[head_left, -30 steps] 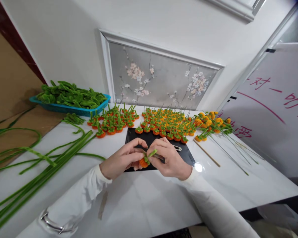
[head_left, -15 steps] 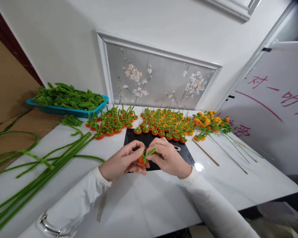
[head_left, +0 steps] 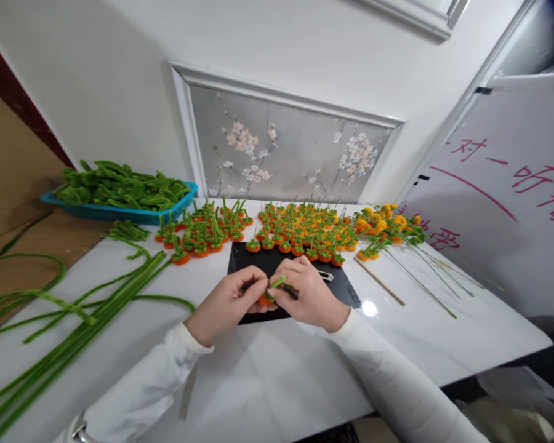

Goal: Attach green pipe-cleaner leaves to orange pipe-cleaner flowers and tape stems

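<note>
Over the black mat (head_left: 240,261), my left hand (head_left: 231,301) is closed on a small orange pipe-cleaner flower (head_left: 264,301), mostly hidden by the fingers. My right hand (head_left: 307,292) pinches at the green pipe-cleaner piece (head_left: 278,281) on top of it, its cut end sticking up between the fingertips. Both hands meet at the flower. Behind the mat stand rows of similar orange flowers (head_left: 298,251) with green tops, several with thin stems pointing up. A metal clip-like tool (head_left: 325,275) lies on the mat beside my right hand.
Long green pipe cleaners (head_left: 106,317) stretch over the left of the white table (head_left: 268,381). A blue basket (head_left: 120,212) of green pieces stands at the back left. On the right are a thin wooden stick (head_left: 379,281) and yellow-orange flowers (head_left: 381,224) with long stems.
My fingers have drawn closer around the flower, covering more of it, and the green piece's end shows shorter. The whole view has shifted slightly.
</note>
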Tool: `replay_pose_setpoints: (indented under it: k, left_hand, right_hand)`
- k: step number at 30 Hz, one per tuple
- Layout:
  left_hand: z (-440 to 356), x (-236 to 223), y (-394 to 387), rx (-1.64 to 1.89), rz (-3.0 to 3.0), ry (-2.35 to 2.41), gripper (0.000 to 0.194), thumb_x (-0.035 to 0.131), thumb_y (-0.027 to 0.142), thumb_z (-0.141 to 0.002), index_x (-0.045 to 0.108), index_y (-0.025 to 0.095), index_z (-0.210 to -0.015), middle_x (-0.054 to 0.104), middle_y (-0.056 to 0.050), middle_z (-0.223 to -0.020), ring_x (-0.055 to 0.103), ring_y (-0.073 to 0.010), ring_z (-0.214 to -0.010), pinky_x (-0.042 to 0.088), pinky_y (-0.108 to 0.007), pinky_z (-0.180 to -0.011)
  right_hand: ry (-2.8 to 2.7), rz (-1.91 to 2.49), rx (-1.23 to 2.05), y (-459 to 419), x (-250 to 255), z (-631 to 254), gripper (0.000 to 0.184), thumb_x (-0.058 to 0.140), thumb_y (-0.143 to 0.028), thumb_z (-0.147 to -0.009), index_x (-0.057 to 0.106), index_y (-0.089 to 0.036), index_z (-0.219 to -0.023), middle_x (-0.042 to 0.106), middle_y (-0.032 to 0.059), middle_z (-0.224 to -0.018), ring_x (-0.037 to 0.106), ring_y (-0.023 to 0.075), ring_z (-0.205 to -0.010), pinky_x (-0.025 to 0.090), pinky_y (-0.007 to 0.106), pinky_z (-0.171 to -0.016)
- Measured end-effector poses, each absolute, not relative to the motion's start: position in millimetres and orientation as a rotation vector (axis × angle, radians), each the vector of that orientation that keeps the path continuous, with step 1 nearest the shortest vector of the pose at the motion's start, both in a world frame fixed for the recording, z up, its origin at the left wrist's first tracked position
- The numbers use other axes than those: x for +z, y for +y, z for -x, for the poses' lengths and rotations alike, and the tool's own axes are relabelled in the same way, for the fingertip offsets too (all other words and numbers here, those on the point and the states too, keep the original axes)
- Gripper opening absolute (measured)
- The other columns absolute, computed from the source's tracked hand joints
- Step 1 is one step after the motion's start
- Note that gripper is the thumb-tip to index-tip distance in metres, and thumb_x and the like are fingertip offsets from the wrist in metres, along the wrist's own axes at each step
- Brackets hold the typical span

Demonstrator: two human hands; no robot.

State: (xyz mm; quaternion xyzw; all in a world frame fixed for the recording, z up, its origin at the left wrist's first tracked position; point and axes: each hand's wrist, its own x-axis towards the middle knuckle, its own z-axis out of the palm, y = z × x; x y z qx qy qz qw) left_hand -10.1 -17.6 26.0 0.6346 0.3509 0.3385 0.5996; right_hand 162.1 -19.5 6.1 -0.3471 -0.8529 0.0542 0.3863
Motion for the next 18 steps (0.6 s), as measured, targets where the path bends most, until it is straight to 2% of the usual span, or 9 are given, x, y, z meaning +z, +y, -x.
replay_pose_setpoints:
  k: [7, 10, 13, 15, 18]
  left_hand:
    - [13.6, 20.1, -14.3, 0.737, -1.372, 0.82, 0.03, 0.06, 0.043, -0.074, 0.051, 0.015, -0.067, 0.05, 0.004, -0.073, 0.061, -0.0117, -0.066, 0.054, -0.03, -0.072]
    - [12.8, 19.9, -13.5, 0.761, -1.413, 0.864, 0.029, 0.061, 0.04, -0.074, 0.051, 0.014, -0.064, 0.05, 0.004, -0.065, 0.057, -0.0099, -0.059, 0.053, -0.027, -0.065]
    - [13.8, 17.3, -10.5, 0.787, -1.516, 0.932, 0.023, 0.065, 0.033, -0.072, 0.053, 0.014, -0.065, 0.054, 0.004, -0.056, 0.052, -0.0078, -0.052, 0.047, -0.019, -0.052]
    - [16.3, 15.2, -8.0, 0.789, -1.522, 0.947, 0.022, 0.065, 0.031, -0.073, 0.053, 0.014, -0.066, 0.057, 0.003, -0.054, 0.05, -0.0065, -0.048, 0.042, -0.017, -0.047]
    - [20.6, 14.2, -5.6, 0.753, -1.424, 0.974, 0.021, 0.065, 0.032, -0.074, 0.054, 0.015, -0.068, 0.058, 0.003, -0.054, 0.053, -0.007, -0.049, 0.042, -0.016, -0.047]
  right_hand:
    - [-2.154, 1.085, 0.115, -16.4, 2.5, -160.4, 0.015, 0.059, -0.027, -0.081, 0.055, -0.016, -0.072, 0.056, -0.0008, -0.075, 0.051, 0.011, -0.07, 0.029, 0.027, -0.07]
    - [-2.164, 1.077, 0.16, -16.3, 5.0, -160.9, 0.011, 0.059, -0.024, -0.081, 0.055, -0.016, -0.074, 0.055, -0.0015, -0.075, 0.05, 0.0105, -0.07, 0.03, 0.026, -0.069]
    - [-2.204, 1.009, 0.293, -16.3, 9.0, -163.4, 0.003, 0.059, -0.016, -0.08, 0.056, -0.017, -0.079, 0.055, -0.0011, -0.081, 0.051, 0.0099, -0.072, 0.033, 0.024, -0.068]
    - [-2.199, 0.955, 0.389, -15.9, 11.1, -165.8, 0.008, 0.056, -0.012, -0.08, 0.056, -0.017, -0.086, 0.054, 0.0, -0.085, 0.051, 0.01, -0.075, 0.036, 0.022, -0.069]
    - [-2.165, 0.906, 0.471, -14.2, 11.8, -168.8, 0.02, 0.052, -0.009, -0.081, 0.057, -0.018, -0.098, 0.053, 0.0017, -0.087, 0.051, 0.0108, -0.078, 0.039, 0.021, -0.07]
